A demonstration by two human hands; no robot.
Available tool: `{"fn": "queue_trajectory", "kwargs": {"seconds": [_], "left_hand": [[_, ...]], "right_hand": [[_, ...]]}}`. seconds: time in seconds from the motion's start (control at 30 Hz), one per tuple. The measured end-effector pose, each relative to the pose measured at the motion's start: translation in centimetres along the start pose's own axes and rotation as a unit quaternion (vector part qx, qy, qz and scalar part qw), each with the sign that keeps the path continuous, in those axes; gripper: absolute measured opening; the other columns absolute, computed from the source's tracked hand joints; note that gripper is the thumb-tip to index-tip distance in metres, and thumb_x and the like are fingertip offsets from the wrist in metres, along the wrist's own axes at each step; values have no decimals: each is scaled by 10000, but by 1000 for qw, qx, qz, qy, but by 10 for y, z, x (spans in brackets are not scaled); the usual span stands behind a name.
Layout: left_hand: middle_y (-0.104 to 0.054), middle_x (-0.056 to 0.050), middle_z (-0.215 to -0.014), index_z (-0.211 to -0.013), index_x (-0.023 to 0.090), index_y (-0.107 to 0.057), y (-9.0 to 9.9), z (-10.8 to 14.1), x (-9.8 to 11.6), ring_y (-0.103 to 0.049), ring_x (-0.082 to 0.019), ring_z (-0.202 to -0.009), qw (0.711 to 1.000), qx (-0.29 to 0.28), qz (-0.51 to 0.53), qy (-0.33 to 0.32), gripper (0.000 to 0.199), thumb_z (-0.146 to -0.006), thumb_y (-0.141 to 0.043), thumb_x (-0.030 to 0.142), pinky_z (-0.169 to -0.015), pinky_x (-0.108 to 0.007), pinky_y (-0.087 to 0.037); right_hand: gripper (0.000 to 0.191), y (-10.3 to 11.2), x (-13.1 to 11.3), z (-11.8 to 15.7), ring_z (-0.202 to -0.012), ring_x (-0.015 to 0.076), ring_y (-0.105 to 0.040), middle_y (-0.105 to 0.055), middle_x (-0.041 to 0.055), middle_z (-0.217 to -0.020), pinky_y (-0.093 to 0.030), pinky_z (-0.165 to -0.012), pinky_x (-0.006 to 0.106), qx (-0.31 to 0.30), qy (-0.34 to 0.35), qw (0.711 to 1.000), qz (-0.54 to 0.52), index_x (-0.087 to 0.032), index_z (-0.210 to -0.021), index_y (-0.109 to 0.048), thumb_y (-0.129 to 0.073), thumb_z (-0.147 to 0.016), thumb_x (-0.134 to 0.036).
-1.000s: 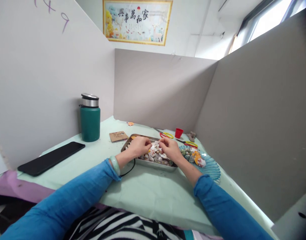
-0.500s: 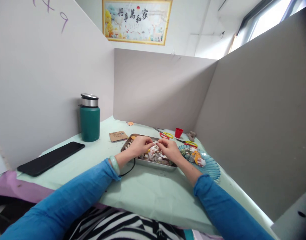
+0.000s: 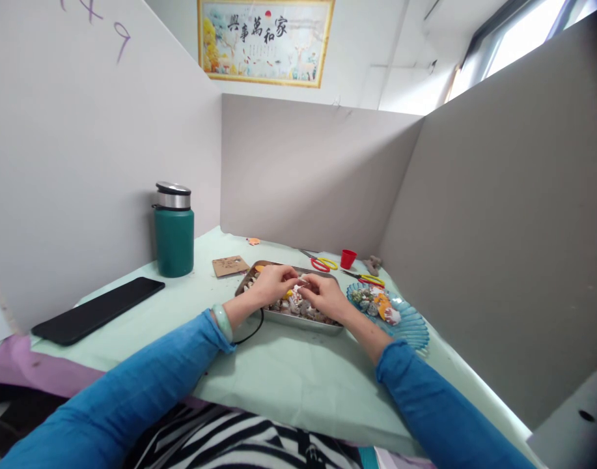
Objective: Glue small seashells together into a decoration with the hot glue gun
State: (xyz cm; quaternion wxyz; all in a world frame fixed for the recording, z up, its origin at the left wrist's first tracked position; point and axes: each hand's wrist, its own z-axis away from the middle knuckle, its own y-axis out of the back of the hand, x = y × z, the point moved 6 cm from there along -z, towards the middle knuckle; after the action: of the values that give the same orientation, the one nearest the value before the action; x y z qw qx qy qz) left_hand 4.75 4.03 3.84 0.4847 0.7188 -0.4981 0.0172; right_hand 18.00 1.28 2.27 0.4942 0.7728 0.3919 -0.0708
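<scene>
A shallow metal tray (image 3: 298, 320) sits on the table, filled with small shells and stones (image 3: 298, 303). Above it, my left hand (image 3: 273, 285) and my right hand (image 3: 325, 294) meet with their fingertips pinched close together. Whatever is between the fingers is too small and too covered to name. A pale green bangle (image 3: 223, 322) circles my left wrist. To the right of my right hand lies a blue scalloped glass plate (image 3: 413, 329), bearing shells, stones and orange pieces (image 3: 382, 305).
Behind the tray are two pairs of scissors (image 3: 322, 263) with red and yellow handles and a red cup (image 3: 348, 259). A brown card (image 3: 230, 266), a green bottle (image 3: 174, 238) and a long black case (image 3: 100, 309) stand or lie on the left. Grey partitions (image 3: 318, 172) enclose the table.
My right hand has shifted slightly left, bringing its fingers closer to those of my left hand. My left hand stays nearly in place over the tray.
</scene>
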Motion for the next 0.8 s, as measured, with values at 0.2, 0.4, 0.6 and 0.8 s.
{"fn": "queue_trajectory", "kwargs": {"seconds": [0.2,0.4,0.6,0.8], "left_hand": [[-673,-25,-716,-811,146,-677,0,-1,-5,-568,-118,-647,1000,19,10,9,226,-779,-534,317,-602,-198,-409],[-680,-31,-744,-837,139,-667,-1,-1,-3,-582,-120,-666,999,6,38,8,226,-762,-551,319,-618,-203,-425],[-672,-29,-727,-852,141,-680,1,0,2,-566,-121,-650,1000,2,31,-6,282,-792,-519,364,-605,-205,-415],[-649,-16,-664,-840,140,-679,2,1,2,-558,-116,-622,999,-6,35,12,285,-797,-501,357,-593,-200,-412]], "right_hand": [[240,5,3,1,-542,116,-547,-646,2,-711,-413,-558,227,33,-11,999,-39,-205,-977,-614,-462,-852,-342],[241,10,3,1,-528,114,-535,-648,7,-708,-410,-555,224,50,-6,998,-42,-206,-924,-642,-453,-856,-340],[227,9,2,0,-580,121,-559,-656,4,-722,-408,-575,220,50,1,998,-27,-208,-917,-650,-465,-853,-322],[221,7,3,1,-554,112,-549,-646,-6,-667,-396,-567,212,49,7,999,-2,-203,-902,-651,-468,-860,-320]]}}
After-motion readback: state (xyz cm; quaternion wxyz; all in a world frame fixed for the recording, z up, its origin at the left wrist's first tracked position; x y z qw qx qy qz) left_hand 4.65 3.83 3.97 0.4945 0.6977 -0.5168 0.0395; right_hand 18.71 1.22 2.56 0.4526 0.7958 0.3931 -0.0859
